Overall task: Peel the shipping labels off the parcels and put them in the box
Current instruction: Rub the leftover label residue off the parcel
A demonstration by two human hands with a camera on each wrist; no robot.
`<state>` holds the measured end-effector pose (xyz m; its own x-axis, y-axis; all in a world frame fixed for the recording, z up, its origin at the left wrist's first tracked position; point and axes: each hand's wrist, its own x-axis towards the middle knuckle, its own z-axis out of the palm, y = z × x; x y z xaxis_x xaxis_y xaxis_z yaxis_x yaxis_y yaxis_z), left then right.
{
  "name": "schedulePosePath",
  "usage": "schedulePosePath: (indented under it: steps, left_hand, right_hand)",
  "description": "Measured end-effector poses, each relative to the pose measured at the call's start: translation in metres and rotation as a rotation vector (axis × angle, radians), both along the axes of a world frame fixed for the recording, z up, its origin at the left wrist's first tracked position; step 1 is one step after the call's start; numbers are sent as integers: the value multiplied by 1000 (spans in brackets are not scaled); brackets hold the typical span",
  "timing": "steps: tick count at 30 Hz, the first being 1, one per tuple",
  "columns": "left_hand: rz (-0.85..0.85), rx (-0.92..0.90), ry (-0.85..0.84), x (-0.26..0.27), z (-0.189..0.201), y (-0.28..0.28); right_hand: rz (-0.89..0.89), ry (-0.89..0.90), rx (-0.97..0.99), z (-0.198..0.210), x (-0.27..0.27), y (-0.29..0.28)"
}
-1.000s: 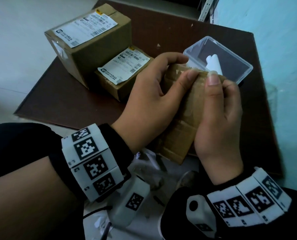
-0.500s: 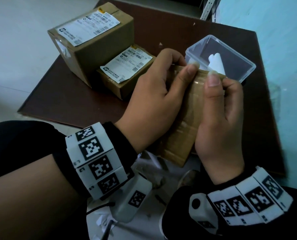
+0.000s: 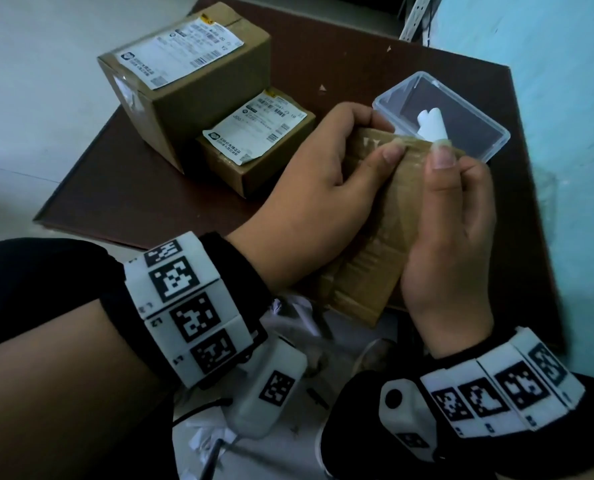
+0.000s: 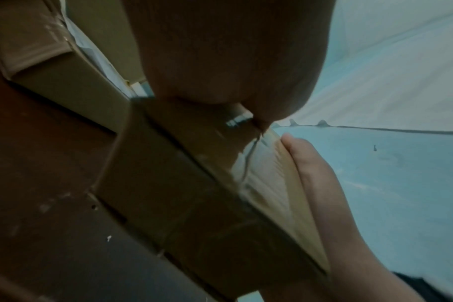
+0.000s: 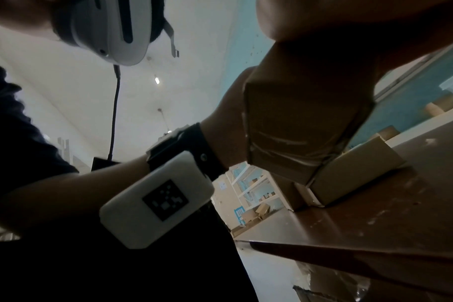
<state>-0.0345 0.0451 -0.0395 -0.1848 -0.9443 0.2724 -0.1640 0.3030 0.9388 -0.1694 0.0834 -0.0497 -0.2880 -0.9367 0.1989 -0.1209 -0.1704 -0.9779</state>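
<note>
Both hands hold a small taped cardboard parcel (image 3: 382, 244) above the near edge of the brown table (image 3: 143, 202). My left hand (image 3: 326, 188) grips its left side, thumb pressed on the taped top face. My right hand (image 3: 451, 216) grips its right side, thumb tip at the upper edge. No label shows on the face turned to me. Behind them stands a clear plastic box (image 3: 489, 133) with a rolled white label (image 3: 430, 126) inside. A large parcel (image 3: 191, 95) and a small parcel (image 3: 254, 147) at the left each carry a white shipping label (image 3: 181, 50).
A light blue wall (image 3: 565, 133) runs close along the table's right edge. Torn white paper scraps (image 3: 299, 317) lie below the table's near edge, by my lap. In the right wrist view, shelving with boxes (image 5: 256, 194) stands far off.
The parcel has stayed in both hands. My left thumb has slid down and left from the parcel's top edge onto its taped face, and the parcel has tilted slightly.
</note>
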Motion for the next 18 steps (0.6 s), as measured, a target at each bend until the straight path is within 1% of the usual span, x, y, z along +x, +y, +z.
schedulePosePath:
  steps: [5, 10, 13, 15, 18]
  left_hand:
    - [125, -41, -39, -4, 2, 5]
    - [162, -69, -108, -6, 3, 4]
    - [191, -43, -102, -5, 2, 4]
    - [139, -24, -102, -3, 1, 1]
    - [-62, 14, -78, 4, 3, -5]
  right_hand:
    - [32, 33, -10, -2, 2, 1]
    - [45, 45, 0, 0, 1, 4]
    - [73, 36, 52, 0, 2, 4]
    - [54, 21, 89, -1, 2, 2]
    - [26, -23, 107, -2, -2, 2]
